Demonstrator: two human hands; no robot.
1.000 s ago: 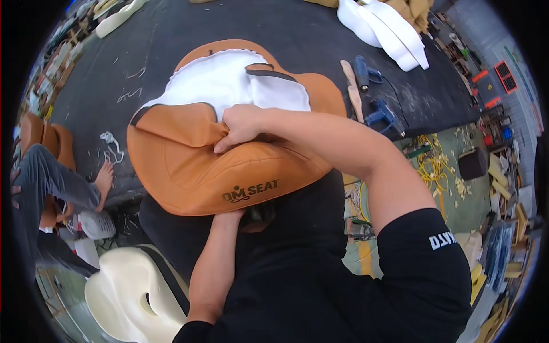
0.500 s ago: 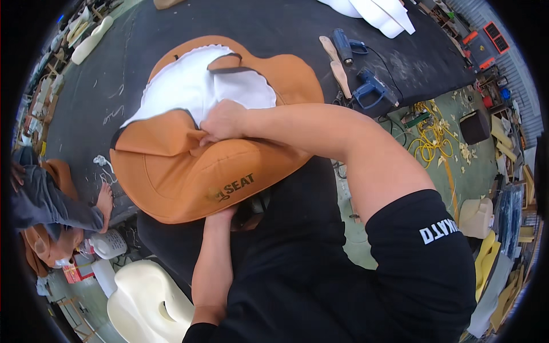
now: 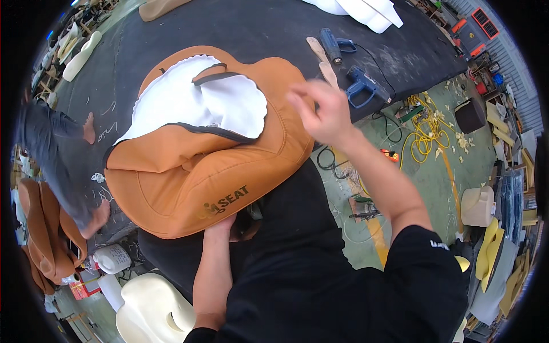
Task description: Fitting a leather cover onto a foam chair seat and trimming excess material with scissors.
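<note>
An orange-brown seat cover (image 3: 246, 171) with a white fabric lining (image 3: 171, 103) turned up lies in front of me, partly over the black table's edge. A dark-edged flap (image 3: 211, 74) sticks up from the lining. My left hand (image 3: 220, 226) reaches under the near edge of the cover; its fingers are hidden beneath it. My right hand (image 3: 326, 111) is raised off the cover's right side, blurred at the tips. Its fingers are half curled, with thumb and forefinger apart, and nothing shows in them.
Two blue heat guns (image 3: 366, 86) and wooden paddle-like tools (image 3: 321, 60) lie on the black table (image 3: 274, 28). Right on the floor are a yellow cable (image 3: 426, 137) and scraps. A cream foam seat (image 3: 151, 308) stands below left. A barefoot person (image 3: 63, 154) is at the left.
My right hand has let go of the cover's folded edge and moved right and up. The lining's dark edge now lies uncovered. The person at left has changed position.
</note>
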